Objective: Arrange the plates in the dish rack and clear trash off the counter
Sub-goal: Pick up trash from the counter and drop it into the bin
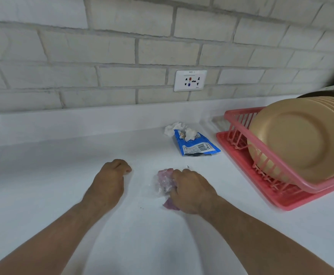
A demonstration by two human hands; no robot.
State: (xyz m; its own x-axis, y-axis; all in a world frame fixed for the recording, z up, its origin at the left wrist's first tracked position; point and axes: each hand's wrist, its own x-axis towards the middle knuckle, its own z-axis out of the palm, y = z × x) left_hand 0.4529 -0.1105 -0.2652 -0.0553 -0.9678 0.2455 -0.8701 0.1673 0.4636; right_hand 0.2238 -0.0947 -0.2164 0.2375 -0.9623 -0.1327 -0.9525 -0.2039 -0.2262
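Right grip (193, 189) clutching wrapper (165, 182), left grip (110, 179) fisted

Plates (297, 139) stand in the rack (261, 175), right of the wrapper (196, 145).

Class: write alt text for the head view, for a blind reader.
A right hand grips a crumpled pink plastic wrapper on a white counter; the left hand rests curled beside it. Round tan plates stand in a pink plastic rack.
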